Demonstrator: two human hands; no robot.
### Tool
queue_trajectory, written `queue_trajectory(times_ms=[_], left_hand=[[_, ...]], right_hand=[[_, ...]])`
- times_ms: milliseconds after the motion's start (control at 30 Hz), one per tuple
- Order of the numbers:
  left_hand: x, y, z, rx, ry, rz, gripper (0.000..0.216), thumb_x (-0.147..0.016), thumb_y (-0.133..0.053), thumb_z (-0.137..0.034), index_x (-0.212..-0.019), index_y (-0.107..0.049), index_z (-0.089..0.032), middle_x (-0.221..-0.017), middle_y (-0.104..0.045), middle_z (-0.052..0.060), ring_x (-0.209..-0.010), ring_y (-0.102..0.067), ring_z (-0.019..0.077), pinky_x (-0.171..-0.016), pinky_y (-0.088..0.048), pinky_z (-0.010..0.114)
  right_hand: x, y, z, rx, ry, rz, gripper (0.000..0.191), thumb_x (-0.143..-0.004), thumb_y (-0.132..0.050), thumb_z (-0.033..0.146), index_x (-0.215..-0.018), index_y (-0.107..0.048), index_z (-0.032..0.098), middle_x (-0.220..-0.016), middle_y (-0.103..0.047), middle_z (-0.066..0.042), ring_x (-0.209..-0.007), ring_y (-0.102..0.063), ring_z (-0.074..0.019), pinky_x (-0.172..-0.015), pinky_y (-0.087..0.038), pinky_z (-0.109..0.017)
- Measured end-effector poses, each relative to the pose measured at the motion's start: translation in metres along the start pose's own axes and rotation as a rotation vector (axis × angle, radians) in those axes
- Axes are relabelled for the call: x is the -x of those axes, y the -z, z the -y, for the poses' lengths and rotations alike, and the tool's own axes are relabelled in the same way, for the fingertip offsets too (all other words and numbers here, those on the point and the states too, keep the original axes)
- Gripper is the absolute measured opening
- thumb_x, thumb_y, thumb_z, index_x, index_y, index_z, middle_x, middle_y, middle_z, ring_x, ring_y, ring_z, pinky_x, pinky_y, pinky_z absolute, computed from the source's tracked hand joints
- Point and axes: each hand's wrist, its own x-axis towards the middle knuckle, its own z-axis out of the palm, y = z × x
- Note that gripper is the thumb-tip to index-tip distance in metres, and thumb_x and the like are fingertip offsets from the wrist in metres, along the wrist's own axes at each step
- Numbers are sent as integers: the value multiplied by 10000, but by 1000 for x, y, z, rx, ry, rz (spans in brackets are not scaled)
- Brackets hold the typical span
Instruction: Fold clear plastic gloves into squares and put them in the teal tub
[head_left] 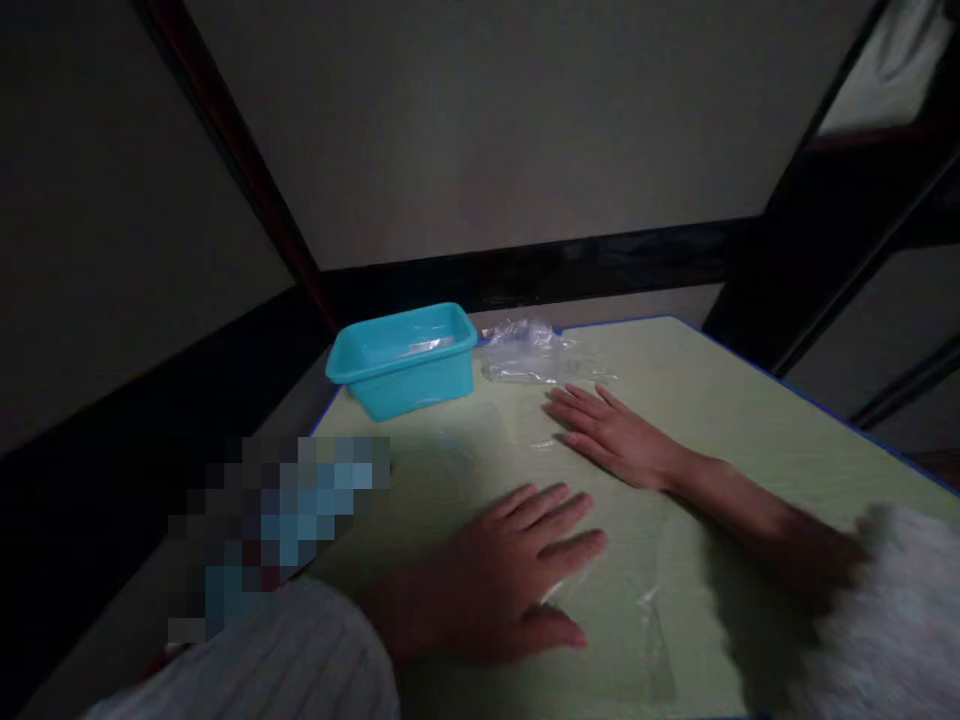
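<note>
My left hand (510,575) lies flat with fingers spread on a clear plastic bag (637,610) spread on the pale green table (712,400). My right hand (611,435) rests flat and open farther back, its fingers stretched toward a crumpled heap of clear plastic bags (529,350). A turquoise plastic tub (405,360) stands at the table's far left corner, with something clear inside it. Both sleeves are light and fuzzy.
The table has a blue edge and stands in a dim corner, with walls and dark trim behind and to the left. A blurred-out patch (277,530) covers the table's left edge. Dark framing rises at the right.
</note>
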Motion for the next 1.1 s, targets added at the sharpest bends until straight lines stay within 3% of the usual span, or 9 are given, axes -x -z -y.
queue_trajectory(times_ms=[267,433,767,1100], left_hand=[[-12,1,-3,-10,-88,-22,600,-904,-408,-422,-1387,-277,-93,-1480,-224,119,-1375,-162,197,-1129,-113,343],[-27,-4,-4,-48,-140,-10,637,-909,-370,-458,-1383,-267,-45,-1478,-208,155,-1373,-161,225,-1125,-121,353],[-20,-4,-7,-112,-185,3,547,-910,-365,-477,-1373,-327,-189,-1488,-185,149,-1370,-148,288,-1101,-141,449],[-12,-3,-15,-91,-220,33,521,-905,-368,-484,-1364,-345,-238,-1490,-204,121,-1361,-180,305,-1085,-177,490]], right_hand=[[-1,2,3,30,13,-8,530,-944,-214,413,-1353,-380,120,-1438,-329,-135,-1344,-227,-266,-1070,-177,-542],[-1,3,2,44,13,4,526,-944,-229,402,-1350,-384,106,-1439,-324,-142,-1346,-222,-271,-1072,-177,-536],[-1,2,-1,40,-11,35,549,-940,-228,421,-1366,-360,101,-1450,-295,-142,-1351,-194,-280,-1075,-174,-531],[-1,1,-2,44,6,28,573,-937,-212,459,-1368,-355,110,-1449,-288,-148,-1350,-191,-282,-1073,-180,-533]])
